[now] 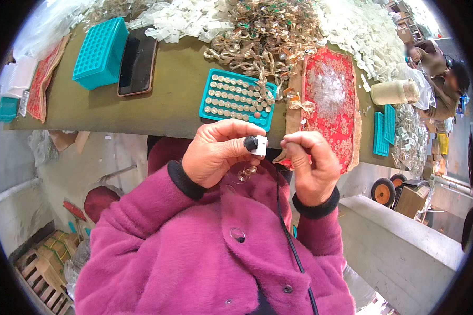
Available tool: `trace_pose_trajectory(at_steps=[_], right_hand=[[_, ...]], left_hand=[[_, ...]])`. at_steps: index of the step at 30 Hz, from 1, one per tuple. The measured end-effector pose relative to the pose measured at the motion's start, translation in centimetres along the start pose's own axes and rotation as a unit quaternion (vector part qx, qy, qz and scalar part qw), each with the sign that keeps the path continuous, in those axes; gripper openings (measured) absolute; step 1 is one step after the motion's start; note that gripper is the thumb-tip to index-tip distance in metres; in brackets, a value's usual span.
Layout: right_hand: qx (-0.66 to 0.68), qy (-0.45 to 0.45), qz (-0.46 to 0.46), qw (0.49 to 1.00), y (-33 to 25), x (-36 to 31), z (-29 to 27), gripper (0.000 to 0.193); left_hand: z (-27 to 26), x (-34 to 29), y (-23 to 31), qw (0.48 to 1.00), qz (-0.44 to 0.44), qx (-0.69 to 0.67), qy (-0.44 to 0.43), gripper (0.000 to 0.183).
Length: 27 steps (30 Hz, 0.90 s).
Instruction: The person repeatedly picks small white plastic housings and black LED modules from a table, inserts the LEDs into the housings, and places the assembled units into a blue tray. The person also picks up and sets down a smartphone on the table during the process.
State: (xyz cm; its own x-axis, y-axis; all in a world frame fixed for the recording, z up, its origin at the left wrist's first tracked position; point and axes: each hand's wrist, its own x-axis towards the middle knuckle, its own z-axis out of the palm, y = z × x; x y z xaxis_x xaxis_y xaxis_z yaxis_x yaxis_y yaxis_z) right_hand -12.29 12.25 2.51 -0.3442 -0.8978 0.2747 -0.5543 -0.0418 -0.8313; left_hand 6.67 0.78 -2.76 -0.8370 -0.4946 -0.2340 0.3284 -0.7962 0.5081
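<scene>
In front of my chest my left hand [215,152] pinches a small white plastic piece [259,146] between thumb and fingers. Black wrapping [250,143] covers the tip of that thumb. Just below the fingers dangles a small loop of thin, shiny cord [247,172]. My right hand [314,165] is a little to the right, thumb and forefinger pressed together; whatever they hold is too small to name. Beyond both hands lies a teal tray [201,111] with rows of round, pale metal pieces [228,89] and one reddish piece [257,115].
A heap of bundled clear cords [278,31] lies behind the tray. Right of it, a red patterned cloth [347,126] bears clear bits. White plastic pieces [357,37] pile up behind. A teal rack [101,52] and a phone [137,63] stand left. Another person [446,89] sits far right.
</scene>
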Motion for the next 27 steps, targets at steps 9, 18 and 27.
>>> trace_pose_trajectory(at_steps=[9, 18, 27], right_hand=[[-0.092, -0.015, -0.118, 0.989, -1.8, 0.4, 2.4, 0.019], [-0.104, -0.022, -0.127, 0.986, -2.5, 0.0, 3.3, 0.017], [0.052, -0.030, 0.064, 0.996, -3.7, -1.5, 4.3, 0.012]], left_hand=[[-0.7, -0.7, 0.1, 1.000, -0.009, -0.004, -0.013, 0.032], [-0.8, -1.7, 0.2, 0.999, -0.014, 0.032, 0.015, 0.022], [-1.2, -2.4, 0.6, 0.999, -0.004, -0.029, -0.020, 0.021]])
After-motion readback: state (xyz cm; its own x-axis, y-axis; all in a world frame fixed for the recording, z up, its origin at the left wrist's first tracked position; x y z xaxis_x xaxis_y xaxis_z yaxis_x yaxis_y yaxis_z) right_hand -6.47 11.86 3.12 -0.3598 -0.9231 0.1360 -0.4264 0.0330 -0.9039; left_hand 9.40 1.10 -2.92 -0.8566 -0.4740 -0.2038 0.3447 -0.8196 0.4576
